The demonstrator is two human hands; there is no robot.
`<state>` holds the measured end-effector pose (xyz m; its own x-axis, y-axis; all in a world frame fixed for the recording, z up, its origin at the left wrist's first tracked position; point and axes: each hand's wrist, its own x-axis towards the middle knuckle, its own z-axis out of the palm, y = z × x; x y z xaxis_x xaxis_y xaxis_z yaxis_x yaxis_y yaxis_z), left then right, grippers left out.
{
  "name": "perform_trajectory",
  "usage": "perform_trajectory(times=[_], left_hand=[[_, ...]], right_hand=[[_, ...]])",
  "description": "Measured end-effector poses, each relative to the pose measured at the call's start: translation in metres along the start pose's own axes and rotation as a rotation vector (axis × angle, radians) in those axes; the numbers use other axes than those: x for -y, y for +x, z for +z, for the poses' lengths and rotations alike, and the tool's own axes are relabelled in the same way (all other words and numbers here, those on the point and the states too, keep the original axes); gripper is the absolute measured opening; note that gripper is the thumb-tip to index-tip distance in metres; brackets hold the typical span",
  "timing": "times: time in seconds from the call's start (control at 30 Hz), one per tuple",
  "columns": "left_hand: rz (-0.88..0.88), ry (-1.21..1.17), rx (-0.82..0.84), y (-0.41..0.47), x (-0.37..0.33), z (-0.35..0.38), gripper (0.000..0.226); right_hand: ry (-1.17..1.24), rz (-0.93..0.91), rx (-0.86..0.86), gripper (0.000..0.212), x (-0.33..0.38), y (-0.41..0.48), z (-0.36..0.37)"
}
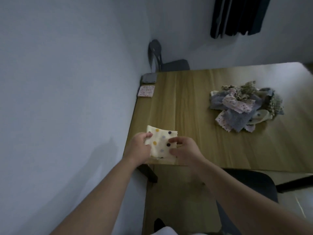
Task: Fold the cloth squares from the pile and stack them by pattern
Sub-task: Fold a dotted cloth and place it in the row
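A cream cloth square with yellow, purple and dark dots (160, 143) is held just above the near left corner of the wooden table (194, 107). My left hand (140, 149) pinches its left edge. My right hand (183, 149) pinches its right edge with thumb and fingers. The unfolded pile of mixed cloths (245, 107) lies on the right part of the table, well away from both hands. Two folded squares sit at the far left edge: a grey one (149, 78) and a pink patterned one (146, 91).
A white wall runs along the table's left side. A dark chair (174, 64) stands behind the far edge, and another dark chair seat (250, 182) is by the near edge. Dark clothing (237, 16) hangs at the top right.
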<state>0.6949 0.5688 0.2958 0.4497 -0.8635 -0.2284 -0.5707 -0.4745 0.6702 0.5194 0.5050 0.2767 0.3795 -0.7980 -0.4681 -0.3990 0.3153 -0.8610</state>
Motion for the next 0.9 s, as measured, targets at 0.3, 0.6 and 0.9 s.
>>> perform_trajectory(times=[0.3,0.6,0.9], left_hand=[[0.036,0.181,-0.006,0.17,0.009,-0.025,0.057],[-0.06,0.432,0.069,0.344,0.044,-0.007,0.062],[-0.135,0.726,0.219,0.424,0.076,0.028,0.068]], right_hand=[[-0.075,0.032,-0.119,0.044,0.069,0.156,0.041],[-0.253,0.05,0.013,0.049,0.085,0.345,0.061],[-0.339,0.068,0.143,0.05,0.06,0.437,0.074]])
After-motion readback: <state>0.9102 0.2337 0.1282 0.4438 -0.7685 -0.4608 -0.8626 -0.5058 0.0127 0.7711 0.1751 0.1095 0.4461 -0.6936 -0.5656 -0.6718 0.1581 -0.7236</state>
